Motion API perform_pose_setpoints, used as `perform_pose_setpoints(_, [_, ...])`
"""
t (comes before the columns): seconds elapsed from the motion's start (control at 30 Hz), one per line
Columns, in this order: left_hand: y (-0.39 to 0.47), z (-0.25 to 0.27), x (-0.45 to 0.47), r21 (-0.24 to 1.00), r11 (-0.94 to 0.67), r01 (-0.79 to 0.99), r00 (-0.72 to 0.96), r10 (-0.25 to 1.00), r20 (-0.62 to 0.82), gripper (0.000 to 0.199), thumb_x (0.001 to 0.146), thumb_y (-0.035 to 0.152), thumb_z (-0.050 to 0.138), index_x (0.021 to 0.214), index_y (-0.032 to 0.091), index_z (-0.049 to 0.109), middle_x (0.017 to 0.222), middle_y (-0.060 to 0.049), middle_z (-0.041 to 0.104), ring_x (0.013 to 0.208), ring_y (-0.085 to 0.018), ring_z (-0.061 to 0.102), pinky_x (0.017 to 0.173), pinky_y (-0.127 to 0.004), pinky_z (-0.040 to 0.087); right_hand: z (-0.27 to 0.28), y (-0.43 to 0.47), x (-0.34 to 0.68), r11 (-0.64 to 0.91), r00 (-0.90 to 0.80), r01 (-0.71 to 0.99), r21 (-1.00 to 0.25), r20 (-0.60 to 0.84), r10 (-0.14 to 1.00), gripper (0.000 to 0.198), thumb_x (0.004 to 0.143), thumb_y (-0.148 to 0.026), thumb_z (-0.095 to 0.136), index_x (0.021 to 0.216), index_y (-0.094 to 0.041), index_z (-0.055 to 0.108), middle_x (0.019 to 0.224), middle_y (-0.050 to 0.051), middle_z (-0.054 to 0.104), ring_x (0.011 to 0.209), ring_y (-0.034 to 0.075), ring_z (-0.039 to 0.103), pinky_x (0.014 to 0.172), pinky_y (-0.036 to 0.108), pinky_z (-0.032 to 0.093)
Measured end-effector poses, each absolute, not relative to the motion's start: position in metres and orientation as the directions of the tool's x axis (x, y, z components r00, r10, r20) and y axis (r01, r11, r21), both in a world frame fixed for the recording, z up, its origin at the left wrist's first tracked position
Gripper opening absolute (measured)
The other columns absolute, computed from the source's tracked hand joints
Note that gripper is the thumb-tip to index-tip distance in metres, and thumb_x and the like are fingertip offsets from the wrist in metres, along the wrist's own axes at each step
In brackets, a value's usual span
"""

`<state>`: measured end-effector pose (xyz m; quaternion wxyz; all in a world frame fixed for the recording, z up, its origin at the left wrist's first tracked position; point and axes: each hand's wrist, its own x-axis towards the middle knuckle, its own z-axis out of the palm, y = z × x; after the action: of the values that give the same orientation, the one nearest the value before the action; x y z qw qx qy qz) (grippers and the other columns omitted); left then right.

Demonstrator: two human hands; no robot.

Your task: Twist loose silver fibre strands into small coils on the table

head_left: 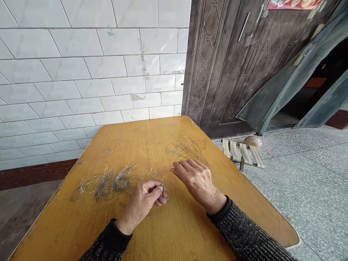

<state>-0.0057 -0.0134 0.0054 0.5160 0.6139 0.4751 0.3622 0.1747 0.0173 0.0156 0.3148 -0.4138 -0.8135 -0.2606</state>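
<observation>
My dark sleeves (244, 228) reach over the table (157, 235). Above its middle, my left hand (144, 201) pinches a thin wire (162, 183) — thumb against fingers. My right hand (197, 181) is palm-down over the table's right half — I cannot tell whether it grips anything. Coiled wires (121, 180) lie on the table's left, loose strands (181, 148) toward its far right.

From here I count one left hand (145, 203) and one right hand (194, 181), two dark sleeves (250, 228), one table (168, 235), one stool (246, 154). The wire coils (117, 182) overlap too much to number.
</observation>
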Motion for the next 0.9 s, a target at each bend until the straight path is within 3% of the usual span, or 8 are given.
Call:
perform_pose_setpoints(0.17, [-0.0129, 0.006, -0.0052, 0.981, 0.004, 0.195, 0.259, 0.964, -0.055, 0.021, 0.077, 0.024, 0.048, 0.063, 0.014, 0.06, 0.062, -0.002, 0.061, 0.054, -0.012, 0.056, 0.053, -0.023, 0.043, 0.0156, 0.0172, 0.177, 0.495, -0.448, 0.854, 0.161, 0.714, 0.539, 0.01, 0.087, -0.022, 0.051, 0.085, -0.018, 0.06, 0.074, 0.001, 0.063, 0.066, 0.014, 0.051, 0.06, 0.027, 0.03])
perform_pose_setpoints(0.37, [-0.0123, 0.0059, -0.0054, 0.98, -0.003, 0.198, 0.25, 0.967, -0.047, 0.022, 0.077, 0.026, 0.048, 0.064, 0.014, 0.06, 0.062, -0.003, 0.06, 0.054, -0.012, 0.056, 0.052, -0.023, 0.042, 0.0149, 0.018, 0.1768, 0.481, -0.437, 0.861, 0.162, 0.719, 0.54, 0.011, 0.087, -0.024, 0.051, 0.083, -0.018, 0.059, 0.069, 0.0, 0.061, 0.062, 0.014, 0.05, 0.058, 0.027, 0.028])
perform_pose_setpoints(0.53, [-0.0135, 0.0077, -0.0052, 0.984, 0.013, 0.18, 0.237, 0.97, -0.056, 0.022, 0.076, 0.028, 0.05, 0.064, 0.014, 0.06, 0.061, -0.003, 0.06, 0.054, -0.012, 0.055, 0.052, -0.023, 0.042, 0.0143, 0.0218, 0.1768, 0.465, -0.414, 0.874, 0.144, 0.722, 0.554, 0.021, 0.087, -0.029, 0.051, 0.07, -0.018, 0.056, 0.061, 0.0, 0.057, 0.057, 0.014, 0.048, 0.055, 0.027, 0.027])
perform_pose_setpoints(0.73, [-0.0122, 0.0066, -0.0054, 0.983, 0.007, 0.183, 0.232, 0.971, -0.05, 0.022, 0.077, 0.028, 0.05, 0.064, 0.014, 0.061, 0.061, -0.003, 0.06, 0.055, -0.012, 0.055, 0.053, -0.024, 0.042, 0.0135, 0.0229, 0.1769, 0.485, -0.425, 0.863, 0.142, 0.722, 0.546, 0.021, 0.088, -0.027, 0.049, 0.071, -0.018, 0.056, 0.061, 0.0, 0.057, 0.057, 0.014, 0.047, 0.054, 0.027, 0.027])
perform_pose_setpoints(0.9, [-0.0111, 0.0085, -0.0079, 0.982, 0.009, 0.188, 0.211, 0.976, -0.05, 0.021, 0.077, 0.027, 0.049, 0.064, 0.014, 0.06, 0.062, -0.003, 0.06, 0.055, -0.012, 0.055, 0.053, -0.024, 0.042, 0.0155, 0.0244, 0.1823, 0.503, -0.458, 0.852, 0.145, 0.671, 0.583, 0.008, 0.085, -0.02, 0.054, 0.078, -0.019, 0.058, 0.068, -0.001, 0.059, 0.063, 0.014, 0.048, 0.055, 0.026, 0.028])
